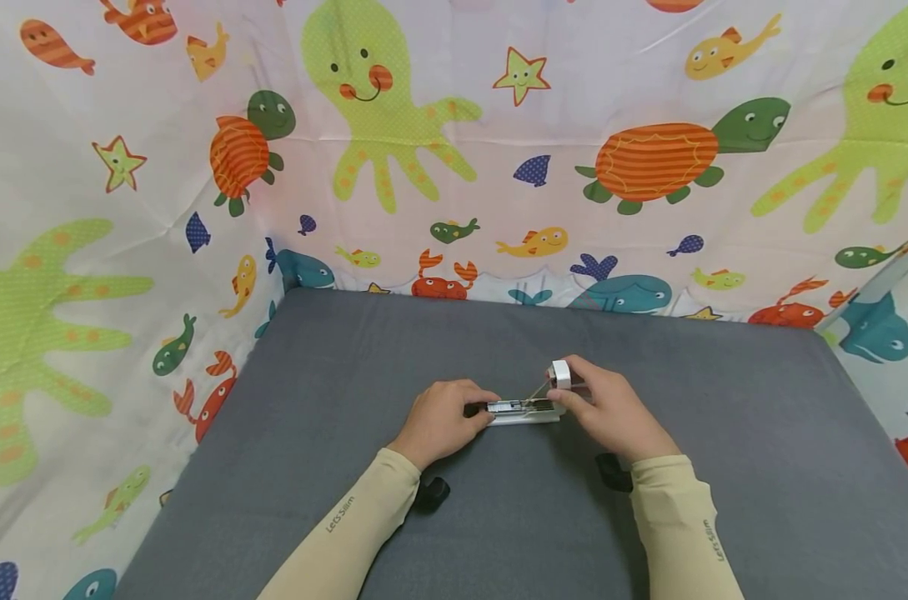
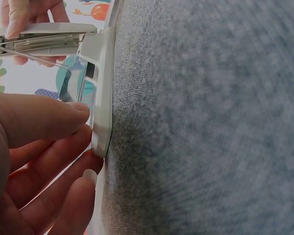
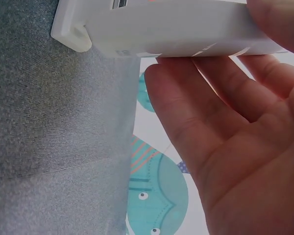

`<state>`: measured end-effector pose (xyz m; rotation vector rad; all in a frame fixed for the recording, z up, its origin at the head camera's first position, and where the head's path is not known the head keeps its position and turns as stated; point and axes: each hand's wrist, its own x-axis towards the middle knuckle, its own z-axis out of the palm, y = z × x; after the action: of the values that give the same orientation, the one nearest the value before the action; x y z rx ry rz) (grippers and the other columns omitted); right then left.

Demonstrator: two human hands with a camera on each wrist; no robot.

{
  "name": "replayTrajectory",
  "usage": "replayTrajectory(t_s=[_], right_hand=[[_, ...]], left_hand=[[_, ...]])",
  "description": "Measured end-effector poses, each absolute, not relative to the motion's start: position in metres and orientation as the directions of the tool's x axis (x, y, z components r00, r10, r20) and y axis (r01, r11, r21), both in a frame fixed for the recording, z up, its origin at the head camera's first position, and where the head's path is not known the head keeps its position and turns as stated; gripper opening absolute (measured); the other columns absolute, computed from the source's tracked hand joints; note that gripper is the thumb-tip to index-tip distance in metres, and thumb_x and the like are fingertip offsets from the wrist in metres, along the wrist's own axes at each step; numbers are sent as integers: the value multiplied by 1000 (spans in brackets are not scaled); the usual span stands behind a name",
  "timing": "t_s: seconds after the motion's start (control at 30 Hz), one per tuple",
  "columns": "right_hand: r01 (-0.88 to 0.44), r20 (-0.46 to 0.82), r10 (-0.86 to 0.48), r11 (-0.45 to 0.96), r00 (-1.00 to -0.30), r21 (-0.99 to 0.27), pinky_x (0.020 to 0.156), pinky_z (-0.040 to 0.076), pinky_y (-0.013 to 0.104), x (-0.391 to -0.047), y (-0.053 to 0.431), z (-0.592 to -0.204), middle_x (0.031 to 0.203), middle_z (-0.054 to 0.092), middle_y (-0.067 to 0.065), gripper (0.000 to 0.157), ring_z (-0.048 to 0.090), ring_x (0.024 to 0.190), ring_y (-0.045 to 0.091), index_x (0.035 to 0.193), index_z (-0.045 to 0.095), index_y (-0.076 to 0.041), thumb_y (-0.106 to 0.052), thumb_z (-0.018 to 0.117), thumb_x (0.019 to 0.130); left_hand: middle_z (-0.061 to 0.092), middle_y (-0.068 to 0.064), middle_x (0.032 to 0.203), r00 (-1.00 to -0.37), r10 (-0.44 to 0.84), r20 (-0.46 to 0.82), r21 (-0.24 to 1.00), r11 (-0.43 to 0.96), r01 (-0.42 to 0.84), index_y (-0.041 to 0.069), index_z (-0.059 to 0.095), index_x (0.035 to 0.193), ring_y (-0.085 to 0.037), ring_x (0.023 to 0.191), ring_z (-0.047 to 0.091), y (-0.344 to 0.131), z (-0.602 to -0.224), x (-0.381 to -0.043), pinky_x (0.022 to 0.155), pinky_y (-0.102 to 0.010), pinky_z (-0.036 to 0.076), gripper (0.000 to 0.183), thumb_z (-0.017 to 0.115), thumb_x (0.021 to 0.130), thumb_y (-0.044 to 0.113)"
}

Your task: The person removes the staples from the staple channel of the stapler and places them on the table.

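Observation:
A white stapler [image 1: 524,420] rests on the grey cloth with its top cover [image 1: 561,375] swung up steeply from the base. Inside, the metal staple track [image 2: 74,78] shows, and a thin rod runs from it up to the raised cover. My left hand [image 1: 442,417] pinches the stapler's left end, thumb on the track side and fingers by the base edge. With thumb and fingers on either face, my right hand [image 1: 611,412] holds the raised cover. The right wrist view shows the cover's smooth white outer side [image 3: 186,29] near the hinge end.
The grey cloth surface [image 1: 393,350] reaches back to a white curtain [image 1: 438,100] printed with sea animals, which also stands at the left and right. Dark wrist-camera mounts [image 1: 431,495] hang below both wrists.

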<state>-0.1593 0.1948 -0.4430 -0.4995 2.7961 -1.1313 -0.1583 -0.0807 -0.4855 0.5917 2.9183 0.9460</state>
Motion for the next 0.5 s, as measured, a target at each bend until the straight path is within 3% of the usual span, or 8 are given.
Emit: replayTrajectory(t_s=[0.5], right_hand=[[-266, 56, -315, 675, -947, -688, 100, 60, 58, -158, 199, -444, 119, 76, 5, 24, 75, 117, 31, 127, 67, -18, -25, 72, 105]], left_hand=[[80, 11, 112, -923, 369, 109, 566, 740, 362, 30, 83, 124, -7, 88, 68, -83, -490, -159, 74, -26, 53, 25, 80, 99, 27]])
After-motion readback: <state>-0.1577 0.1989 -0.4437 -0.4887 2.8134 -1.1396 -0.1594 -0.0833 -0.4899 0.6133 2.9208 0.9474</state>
